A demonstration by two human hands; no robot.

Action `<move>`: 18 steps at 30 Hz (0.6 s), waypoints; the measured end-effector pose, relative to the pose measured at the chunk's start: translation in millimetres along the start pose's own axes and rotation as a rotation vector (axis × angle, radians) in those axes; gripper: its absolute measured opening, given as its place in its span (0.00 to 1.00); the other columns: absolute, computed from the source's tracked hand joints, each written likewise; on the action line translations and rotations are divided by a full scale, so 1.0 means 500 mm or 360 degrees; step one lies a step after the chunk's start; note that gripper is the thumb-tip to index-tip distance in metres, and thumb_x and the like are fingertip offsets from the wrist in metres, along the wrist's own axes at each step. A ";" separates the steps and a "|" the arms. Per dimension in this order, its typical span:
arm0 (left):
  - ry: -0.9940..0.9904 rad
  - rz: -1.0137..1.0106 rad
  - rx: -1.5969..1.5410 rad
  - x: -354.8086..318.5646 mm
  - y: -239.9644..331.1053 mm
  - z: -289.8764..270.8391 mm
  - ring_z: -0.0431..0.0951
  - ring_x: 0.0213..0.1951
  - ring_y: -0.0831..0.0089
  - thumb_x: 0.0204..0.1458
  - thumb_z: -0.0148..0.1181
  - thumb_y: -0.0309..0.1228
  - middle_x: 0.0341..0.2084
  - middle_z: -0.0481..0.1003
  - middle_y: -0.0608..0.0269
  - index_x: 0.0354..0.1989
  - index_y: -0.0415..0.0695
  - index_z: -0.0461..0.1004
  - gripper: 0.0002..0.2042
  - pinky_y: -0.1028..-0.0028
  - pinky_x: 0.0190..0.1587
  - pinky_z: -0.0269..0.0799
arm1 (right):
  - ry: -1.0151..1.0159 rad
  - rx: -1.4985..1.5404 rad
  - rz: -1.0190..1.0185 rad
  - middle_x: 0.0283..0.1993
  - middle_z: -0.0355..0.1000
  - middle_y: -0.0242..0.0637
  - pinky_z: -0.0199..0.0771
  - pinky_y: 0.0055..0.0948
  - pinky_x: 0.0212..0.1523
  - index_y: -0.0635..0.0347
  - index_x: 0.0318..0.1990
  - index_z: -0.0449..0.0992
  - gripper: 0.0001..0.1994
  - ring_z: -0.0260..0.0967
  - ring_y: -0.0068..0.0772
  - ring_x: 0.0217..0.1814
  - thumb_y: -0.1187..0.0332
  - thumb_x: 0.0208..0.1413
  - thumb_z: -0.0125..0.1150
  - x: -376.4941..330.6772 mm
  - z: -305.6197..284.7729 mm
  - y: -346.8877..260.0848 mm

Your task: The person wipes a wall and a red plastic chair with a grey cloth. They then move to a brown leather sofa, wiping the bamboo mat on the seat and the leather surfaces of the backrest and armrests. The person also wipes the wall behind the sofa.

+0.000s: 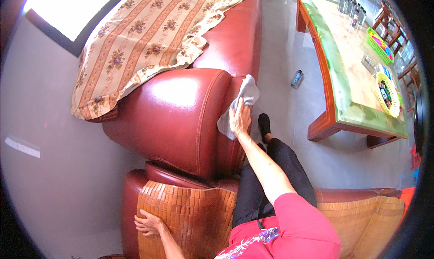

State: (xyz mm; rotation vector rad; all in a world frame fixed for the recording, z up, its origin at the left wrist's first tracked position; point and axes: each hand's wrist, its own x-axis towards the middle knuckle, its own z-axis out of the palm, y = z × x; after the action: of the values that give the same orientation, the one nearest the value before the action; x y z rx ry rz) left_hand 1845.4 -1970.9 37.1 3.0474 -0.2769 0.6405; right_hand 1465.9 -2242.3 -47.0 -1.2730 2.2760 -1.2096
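A grey cloth (247, 91) lies against the front of the red leather sofa arm (162, 109). My right hand (240, 118) presses the cloth to the leather, with its fingers over the fabric and part of it sticking out beyond them. At the lower left, my left hand (149, 223) rests on a brown tile mat (190, 209) that covers the sofa seat. Its fingers are spread and hold nothing.
A striped floral cover (140, 37) drapes over the sofa section beyond the arm. On the right stands a low table (337, 78) with a green edge, carrying several bottles (351, 8), a green basket (379, 45) and a yellow basket (388, 95). A bottle (296, 79) lies on the grey floor.
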 end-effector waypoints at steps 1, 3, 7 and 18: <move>0.0003 -0.0006 0.0002 0.001 -0.002 -0.001 0.57 0.63 0.63 0.56 0.40 0.59 0.59 0.62 0.69 0.58 0.60 0.63 0.26 0.45 0.58 0.52 | -0.0087 0.0052 0.0138 0.56 0.60 0.49 0.61 0.51 0.54 0.51 0.65 0.51 0.30 0.56 0.53 0.60 0.52 0.58 0.49 0.034 0.009 0.001; 0.0021 -0.0008 0.0000 0.002 -0.005 -0.005 0.57 0.63 0.64 0.57 0.38 0.59 0.59 0.62 0.69 0.58 0.60 0.63 0.26 0.46 0.57 0.53 | -0.0075 0.0145 0.0268 0.57 0.60 0.48 0.63 0.54 0.51 0.50 0.66 0.48 0.31 0.57 0.51 0.60 0.48 0.59 0.43 0.095 0.044 0.030; 0.0080 -0.0011 0.0084 0.024 -0.032 -0.004 0.59 0.61 0.66 0.57 0.38 0.58 0.57 0.63 0.69 0.58 0.59 0.63 0.25 0.47 0.56 0.54 | -0.0222 0.1091 0.0535 0.63 0.56 0.56 0.54 0.45 0.61 0.59 0.67 0.47 0.34 0.55 0.56 0.64 0.45 0.61 0.36 0.184 0.135 0.113; 0.0079 -0.0047 0.0069 0.026 -0.029 -0.007 0.61 0.60 0.69 0.57 0.39 0.58 0.56 0.65 0.71 0.57 0.60 0.64 0.24 0.50 0.56 0.57 | 0.0010 0.2208 0.1952 0.44 0.70 0.41 0.66 0.40 0.47 0.64 0.49 0.69 0.22 0.67 0.44 0.44 0.62 0.48 0.57 -0.136 0.203 0.224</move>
State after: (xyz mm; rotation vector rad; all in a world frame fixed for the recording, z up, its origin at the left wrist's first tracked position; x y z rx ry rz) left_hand 1858.2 -1958.4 45.7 3.0649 -0.2190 0.7287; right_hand 1498.6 -2212.6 -206.6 0.5473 1.0711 -1.5342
